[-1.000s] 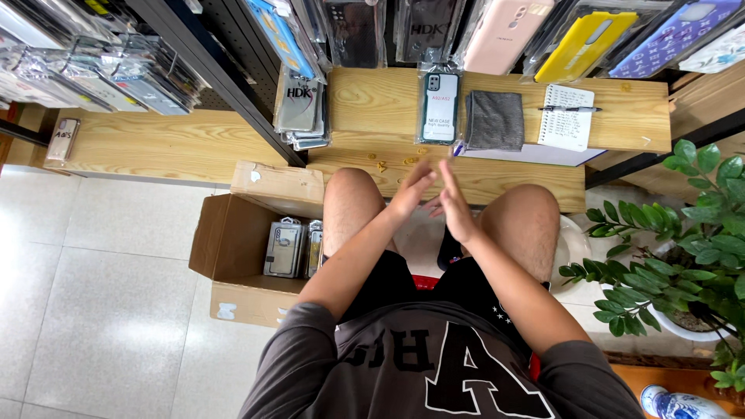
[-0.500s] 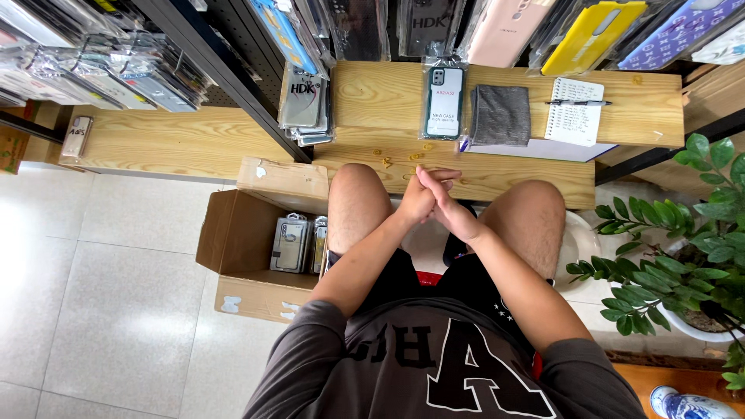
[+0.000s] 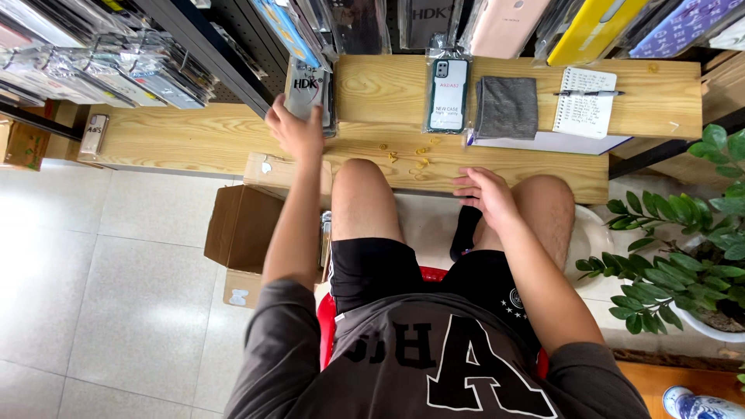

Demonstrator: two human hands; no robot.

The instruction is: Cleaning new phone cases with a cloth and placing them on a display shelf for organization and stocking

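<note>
Left hand (image 3: pixel 295 130) up on wooden shelf (image 3: pixel 194 136), fingers closed on top pkg of a stack of bagged phone cases (image 3: pixel 310 91) at shelf's rear. Right hand (image 3: pixel 485 194) open, fingers spread, holding nothing, resting by right knee near shelf's front edge. Between hands: small yellow scraps (image 3: pixel 415 154) on the wood. Farther back, L to R: bagged green-edged case (image 3: pixel 448 95), grey cloth (image 3: pixel 506 107), notepad (image 3: pixel 587 102) w/ pen (image 3: pixel 588 93). Open cardboard box (image 3: pixel 244 226) on floor under left arm; potted plant (image 3: pixel 683 248) at right.
</note>
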